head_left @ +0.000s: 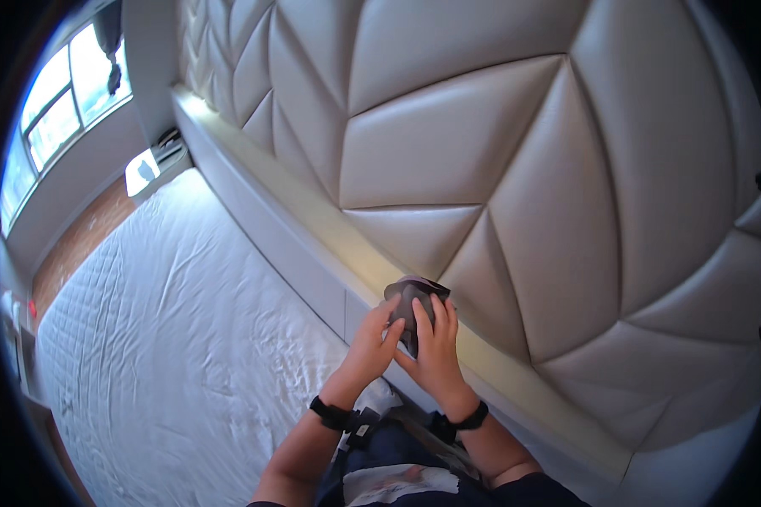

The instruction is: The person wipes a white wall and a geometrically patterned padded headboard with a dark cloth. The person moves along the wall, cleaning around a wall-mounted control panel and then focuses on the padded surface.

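In front of me, over the pale ledge, both my hands hold a small dark grey-brown thing [407,309] that looks like soft cloth, with a darker curved edge at its top; its exact kind cannot be made out. My left hand [369,340] grips its left side, fingers bent against it. On the right side, my right hand [435,342] lays its fingers across the front, thumb toward the left hand. Part of the thing is hidden behind the fingers, and a dark end hangs down between the palms. Black bands circle both wrists.
A cream padded headboard [448,144] rises ahead, with a pale ledge [317,228] along its foot. To the left spreads a bed with a wrinkled white cover [177,329]. Beyond it stand a bedside cabinet [171,156] and a bright window [63,106].
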Demonstrator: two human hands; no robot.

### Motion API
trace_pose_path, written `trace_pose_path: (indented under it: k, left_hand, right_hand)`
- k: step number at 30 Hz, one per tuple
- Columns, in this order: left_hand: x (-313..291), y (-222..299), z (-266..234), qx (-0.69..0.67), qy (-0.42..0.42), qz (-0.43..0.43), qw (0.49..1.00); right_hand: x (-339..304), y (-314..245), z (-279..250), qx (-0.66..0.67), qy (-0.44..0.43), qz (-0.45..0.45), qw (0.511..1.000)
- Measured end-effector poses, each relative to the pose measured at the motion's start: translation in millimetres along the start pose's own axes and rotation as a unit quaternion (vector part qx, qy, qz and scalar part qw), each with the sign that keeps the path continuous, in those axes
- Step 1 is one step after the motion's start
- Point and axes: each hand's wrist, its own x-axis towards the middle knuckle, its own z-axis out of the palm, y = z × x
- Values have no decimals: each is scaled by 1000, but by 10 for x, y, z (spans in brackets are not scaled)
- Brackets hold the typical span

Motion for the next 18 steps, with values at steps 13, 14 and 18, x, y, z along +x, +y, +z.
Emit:
trace_pose_path:
  k: [13, 14, 18]
  left_hand:
    - [92, -39, 160, 269, -129, 100, 949]
    - [64, 4, 242, 260, -143, 106, 949]
    - [-62, 136, 496, 227, -164, 132, 951]
  right_hand:
    - [-78, 537, 18, 28, -38, 53, 997]
    - [-180, 596, -69, 22, -32, 42, 998]
    - [-452, 707, -398, 29, -73, 62, 995]
